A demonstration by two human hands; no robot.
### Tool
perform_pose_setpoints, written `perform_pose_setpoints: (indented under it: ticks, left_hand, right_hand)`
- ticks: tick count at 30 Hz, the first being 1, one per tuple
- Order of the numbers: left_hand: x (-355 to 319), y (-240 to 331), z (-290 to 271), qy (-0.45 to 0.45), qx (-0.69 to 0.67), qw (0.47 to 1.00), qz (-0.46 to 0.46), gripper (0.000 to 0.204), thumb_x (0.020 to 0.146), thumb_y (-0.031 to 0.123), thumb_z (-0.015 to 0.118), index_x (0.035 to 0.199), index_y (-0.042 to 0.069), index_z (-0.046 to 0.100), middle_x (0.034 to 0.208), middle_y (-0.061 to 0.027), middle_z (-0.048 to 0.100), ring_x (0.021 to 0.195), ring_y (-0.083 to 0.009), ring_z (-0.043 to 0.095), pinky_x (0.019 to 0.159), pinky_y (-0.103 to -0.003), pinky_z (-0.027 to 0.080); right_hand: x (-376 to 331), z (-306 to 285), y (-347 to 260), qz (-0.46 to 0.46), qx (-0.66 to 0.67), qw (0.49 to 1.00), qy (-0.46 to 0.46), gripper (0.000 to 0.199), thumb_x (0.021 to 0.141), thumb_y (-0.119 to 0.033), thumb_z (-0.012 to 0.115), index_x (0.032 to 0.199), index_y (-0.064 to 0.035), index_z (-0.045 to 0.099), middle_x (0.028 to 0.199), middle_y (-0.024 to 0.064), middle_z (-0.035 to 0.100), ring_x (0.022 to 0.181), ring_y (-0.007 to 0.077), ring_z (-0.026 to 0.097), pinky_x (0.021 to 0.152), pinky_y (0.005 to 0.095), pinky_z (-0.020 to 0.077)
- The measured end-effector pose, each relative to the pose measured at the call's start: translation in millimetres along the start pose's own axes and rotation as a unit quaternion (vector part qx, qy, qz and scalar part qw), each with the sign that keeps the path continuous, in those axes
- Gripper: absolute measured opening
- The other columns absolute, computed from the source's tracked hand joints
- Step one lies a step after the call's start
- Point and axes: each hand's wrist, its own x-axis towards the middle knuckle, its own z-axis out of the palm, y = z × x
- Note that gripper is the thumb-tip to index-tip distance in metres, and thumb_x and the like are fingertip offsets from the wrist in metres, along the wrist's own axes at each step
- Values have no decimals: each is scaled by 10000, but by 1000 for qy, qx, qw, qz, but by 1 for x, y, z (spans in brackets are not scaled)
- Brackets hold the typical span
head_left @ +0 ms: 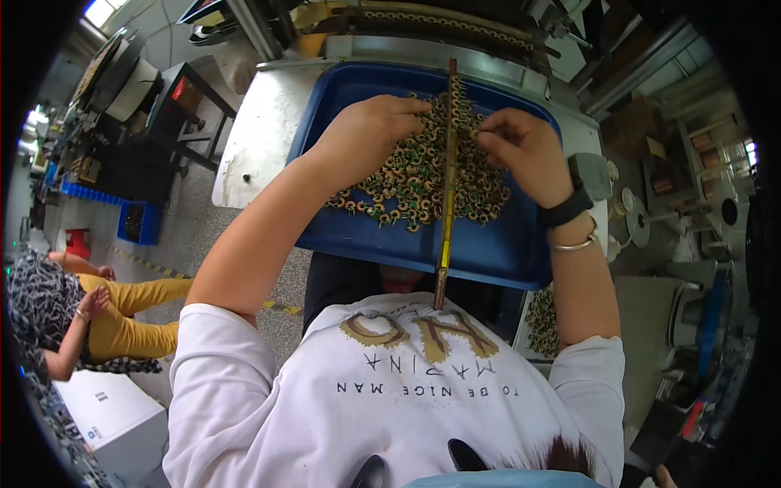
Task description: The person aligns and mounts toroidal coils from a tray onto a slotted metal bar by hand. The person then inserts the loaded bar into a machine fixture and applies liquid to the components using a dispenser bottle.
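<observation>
A blue tray (325, 106) holds a heap of small ring-shaped parts (411, 191), tan with green and dark bits. A long narrow rail (447, 195) lies across the tray, its near end against my shirt. Similar ring parts line the rail's far half. Left of the rail, my left hand (370, 134) is over the heap, fingers bent together and the index finger reaching toward the rail; its fingertips are partly hidden. On the other side, my right hand (525, 150) pinches a small ring-shaped part (476, 133) between thumb and forefinger, close to the rail.
The tray rests on a white table (244, 167), partly over my lap. Machinery with a chain-like row (455, 20) stands behind it. More small parts fill a container (540, 321) at lower right. Another person in yellow trousers (122, 317) is at left, near a blue bin (138, 223).
</observation>
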Motion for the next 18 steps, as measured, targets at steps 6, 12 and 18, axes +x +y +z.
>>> perform_pose_setpoints:
  ticks: [6,12,18]
  left_hand:
    - [23,-3,15,-70,31,995,64,218,658,-33,531,860,18,594,1203,-93,514,1078,-270,503,887,-350,435]
    - [28,-6,30,-97,41,990,97,242,745,30,467,954,-26,575,1202,-156,503,1150,-277,450,955,-337,383]
    - [26,-6,34,-83,28,993,79,261,717,-6,477,959,-41,569,1211,-162,495,1164,-285,436,973,-341,368]
  right_hand:
    - [4,18,12,23,-36,999,-17,111,808,-47,584,897,10,551,720,28,582,601,75,551,538,195,438]
    - [5,22,21,-6,-52,998,18,124,764,-40,613,869,9,569,714,92,611,606,135,593,557,241,462]
    - [17,25,17,-51,-146,986,66,146,753,-67,621,882,-2,598,741,122,619,616,170,598,575,254,464]
